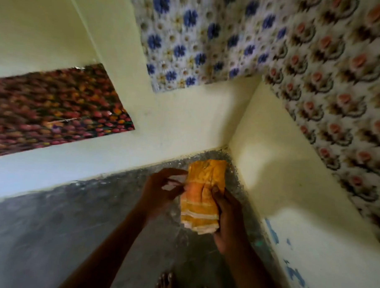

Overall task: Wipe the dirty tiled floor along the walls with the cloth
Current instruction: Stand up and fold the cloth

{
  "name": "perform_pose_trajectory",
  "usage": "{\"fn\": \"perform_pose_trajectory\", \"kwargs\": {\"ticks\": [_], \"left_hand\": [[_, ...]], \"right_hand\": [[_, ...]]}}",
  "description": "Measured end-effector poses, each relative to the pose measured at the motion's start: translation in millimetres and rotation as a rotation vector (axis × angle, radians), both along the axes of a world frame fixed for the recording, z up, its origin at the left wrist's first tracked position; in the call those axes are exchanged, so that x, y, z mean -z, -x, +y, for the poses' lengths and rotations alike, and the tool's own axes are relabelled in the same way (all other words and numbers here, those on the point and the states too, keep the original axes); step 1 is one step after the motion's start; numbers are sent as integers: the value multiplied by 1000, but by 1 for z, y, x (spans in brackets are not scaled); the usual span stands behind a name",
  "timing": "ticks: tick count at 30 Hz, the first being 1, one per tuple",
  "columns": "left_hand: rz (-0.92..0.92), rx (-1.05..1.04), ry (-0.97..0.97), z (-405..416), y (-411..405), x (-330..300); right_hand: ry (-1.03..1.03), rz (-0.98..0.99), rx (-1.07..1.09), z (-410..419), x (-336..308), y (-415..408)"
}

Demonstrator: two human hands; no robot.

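A folded orange-and-yellow cloth (201, 194) with pale stripes is held above the dark grey floor (50, 225), close to the room's corner. My right hand (227, 219) grips the cloth's right side, thumb pressed on its top. My left hand (161, 190) is just left of the cloth, fingers spread and loosely bent, fingertips at the cloth's left edge; whether they pinch it is unclear. The floor near the corner (225, 152) looks speckled with pale dust along both walls.
Pale yellow walls meet at the corner ahead. Patterned sheets hang on them: red-orange flowers (55, 112) at left, blue flowers (200, 39) in the middle, pink-brown flowers (339, 85) at right. Chipped blue paint (292, 270) marks the right wall. My bare toes (165, 284) stand at the bottom.
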State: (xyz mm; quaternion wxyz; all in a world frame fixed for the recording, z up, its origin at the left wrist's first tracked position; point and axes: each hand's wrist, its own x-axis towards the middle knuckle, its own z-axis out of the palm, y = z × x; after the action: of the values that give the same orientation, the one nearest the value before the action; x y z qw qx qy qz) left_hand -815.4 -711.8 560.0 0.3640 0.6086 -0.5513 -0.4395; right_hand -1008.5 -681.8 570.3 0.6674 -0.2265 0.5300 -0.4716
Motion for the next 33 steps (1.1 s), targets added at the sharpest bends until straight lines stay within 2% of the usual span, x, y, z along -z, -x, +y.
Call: {"fn": "perform_pose_trajectory", "kwargs": {"ticks": [2, 5, 8, 12, 15, 18, 20, 22, 27, 31, 33], "left_hand": [[-23, -73, 79, 26, -17, -80], [18, -206, 63, 68, -30, -180], [39, -227, 72, 111, -36, -252], [208, -254, 50, 156, -38, -311], [218, -301, 53, 172, -49, -328], [155, -402, 80, 179, -77, -332], [137, -412, 95, 182, -108, -333], [160, -396, 105, 183, -138, -337], [303, -351, 82, 181, -225, -341], [564, -353, 5, 176, -282, -346], [546, -355, -10, 171, -309, -349]], "right_hand": [[11, 0, -27, 14, -81, -19], [25, 28, -70, 35, -182, -41], [54, 60, -121, 57, -249, -61], [79, 25, -142, 86, -299, -92], [6, -61, -205, 95, -321, -114], [57, -62, -279, 102, -333, -137], [144, -23, -354, 107, -335, -160], [239, 101, -376, 107, -335, -179], [281, 363, -309, 96, -322, -253], [100, 141, -324, 86, -320, -300], [121, 197, -314, 83, -322, -324]]}}
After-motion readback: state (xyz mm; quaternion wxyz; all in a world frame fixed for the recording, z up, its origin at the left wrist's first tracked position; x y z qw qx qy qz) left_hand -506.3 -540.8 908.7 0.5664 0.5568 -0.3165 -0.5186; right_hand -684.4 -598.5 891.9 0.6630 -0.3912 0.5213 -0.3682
